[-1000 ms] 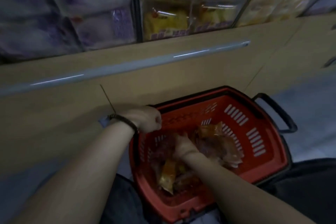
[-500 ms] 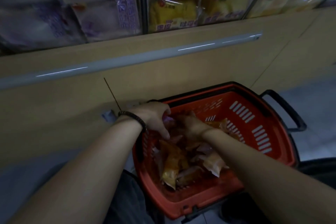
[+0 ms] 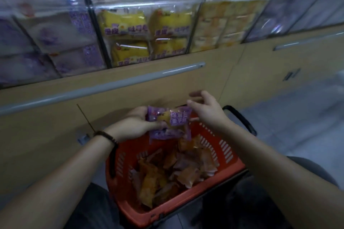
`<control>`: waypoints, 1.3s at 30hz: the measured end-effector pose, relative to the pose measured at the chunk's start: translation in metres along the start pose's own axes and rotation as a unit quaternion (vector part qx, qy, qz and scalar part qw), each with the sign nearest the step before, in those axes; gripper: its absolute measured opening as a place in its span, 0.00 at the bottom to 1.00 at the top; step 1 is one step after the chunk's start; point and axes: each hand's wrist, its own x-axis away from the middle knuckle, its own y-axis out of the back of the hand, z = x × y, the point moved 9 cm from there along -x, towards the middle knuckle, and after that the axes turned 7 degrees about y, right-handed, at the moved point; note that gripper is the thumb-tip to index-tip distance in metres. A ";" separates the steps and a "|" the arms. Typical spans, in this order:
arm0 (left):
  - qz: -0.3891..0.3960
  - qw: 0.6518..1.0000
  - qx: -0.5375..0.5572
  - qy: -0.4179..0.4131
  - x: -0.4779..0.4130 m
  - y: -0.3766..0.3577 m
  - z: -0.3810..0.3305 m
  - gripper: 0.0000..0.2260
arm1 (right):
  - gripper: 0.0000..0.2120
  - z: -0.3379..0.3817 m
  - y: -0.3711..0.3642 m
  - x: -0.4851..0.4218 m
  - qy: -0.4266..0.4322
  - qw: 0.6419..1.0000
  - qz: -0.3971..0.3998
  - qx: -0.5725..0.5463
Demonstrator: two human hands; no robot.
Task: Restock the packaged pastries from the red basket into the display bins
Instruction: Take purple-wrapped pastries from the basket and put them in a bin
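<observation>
Both hands over red basket (image 3: 229, 156): left hand (image 3: 134, 126) grips purple packets (image 3: 171, 122); right hand (image 3: 206, 111) spread, holding nothing, just beside them

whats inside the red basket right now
The red basket holds a loose heap of packaged pastries in orange and purple wrappers. Lower layers are covered by the top ones, and the purple packs in the left hand hide its far corner.
</observation>
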 end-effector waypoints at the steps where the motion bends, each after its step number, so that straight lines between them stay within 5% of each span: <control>1: -0.004 0.999 0.035 -0.009 0.003 0.002 -0.012 0.17 | 0.15 0.006 0.013 0.005 0.005 0.999 -0.023 -0.032; 5: -0.054 0.989 0.128 -0.044 0.017 0.008 -0.070 0.12 | 0.27 0.053 0.055 0.028 0.112 0.987 -0.061 0.095; 9: -0.135 0.977 0.088 -0.139 0.026 0.019 -0.161 0.12 | 0.45 0.099 0.076 0.038 0.190 0.961 -0.080 0.183; 14: -0.204 0.954 -0.021 -0.219 0.048 0.044 -0.278 0.09 | 0.40 0.157 0.144 0.027 0.232 0.936 -0.178 0.196; 20: -0.162 0.927 -0.063 -0.332 0.038 0.061 -0.381 0.14 | 0.27 0.212 0.227 -0.007 0.304 0.898 -0.250 0.195; 22: -0.215 0.892 -0.184 -0.353 0.026 0.073 -0.402 0.23 | 0.24 0.228 0.256 -0.022 0.301 0.890 -0.273 0.206; 24: -0.337 0.800 -0.363 -0.338 0.007 0.090 -0.413 0.28 | 0.25 0.239 0.284 -0.042 0.290 0.885 -0.290 0.219; 26: -0.355 0.766 -0.446 -0.297 -0.021 0.093 -0.407 0.29 | 0.25 0.247 0.308 -0.067 0.276 0.883 -0.301 0.230; 30: -0.303 0.825 -0.414 -0.237 -0.057 0.092 -0.385 0.29 | 0.26 0.258 0.341 -0.134 0.234 0.885 -0.306 0.262; 39: -0.295 0.829 -0.431 -0.203 -0.084 0.092 -0.384 0.41 | 0.19 0.253 0.366 -0.290 0.151 0.889 -0.306 0.305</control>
